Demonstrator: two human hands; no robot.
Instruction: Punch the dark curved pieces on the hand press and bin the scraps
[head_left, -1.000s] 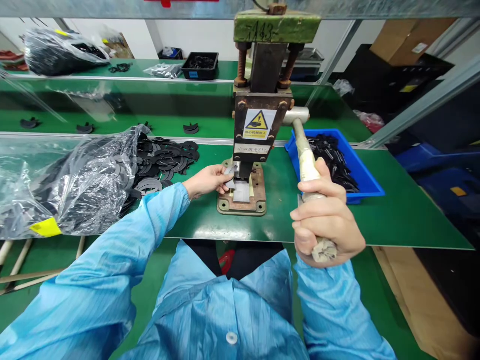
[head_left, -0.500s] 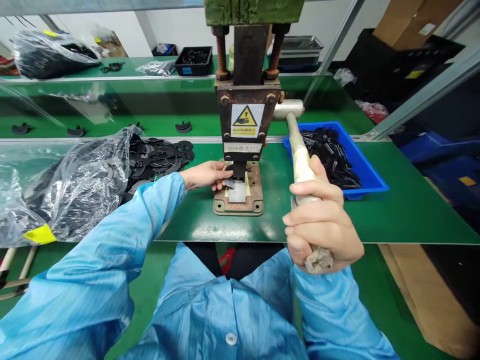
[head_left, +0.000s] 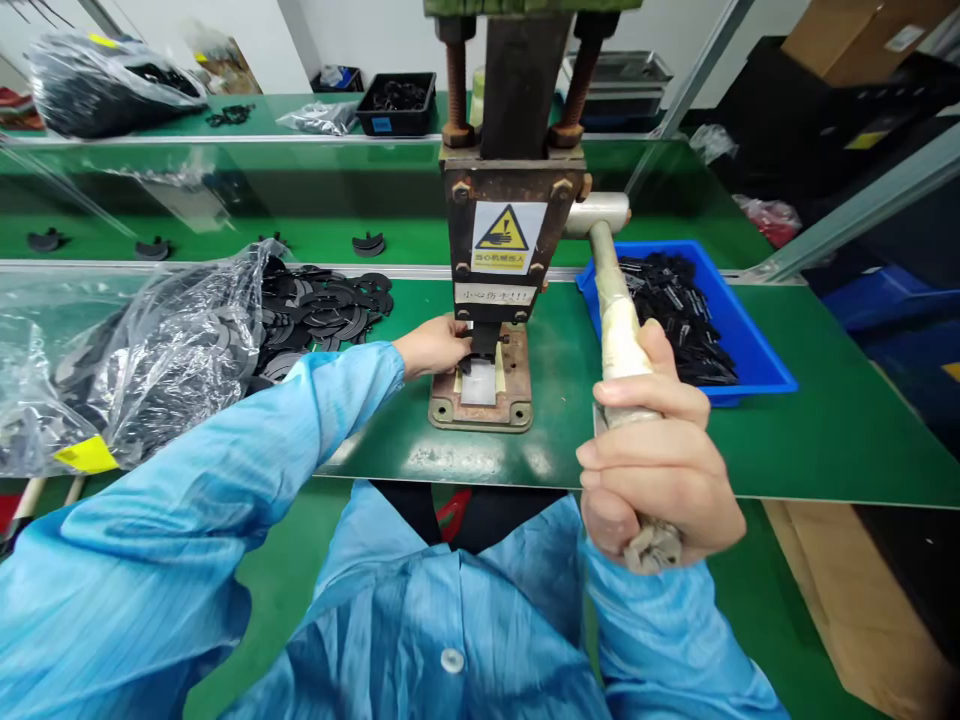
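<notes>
One black part (head_left: 466,360) — at left fingers (head_left: 454,352)

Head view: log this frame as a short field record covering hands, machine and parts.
left hand: holds a dark flat part at the die of the hand press
right hand: gripped round the press lever
left of press: loose black flat parts spilling from a plastic bag
right of press: blue bin with black pieces
surface: green bench
</notes>
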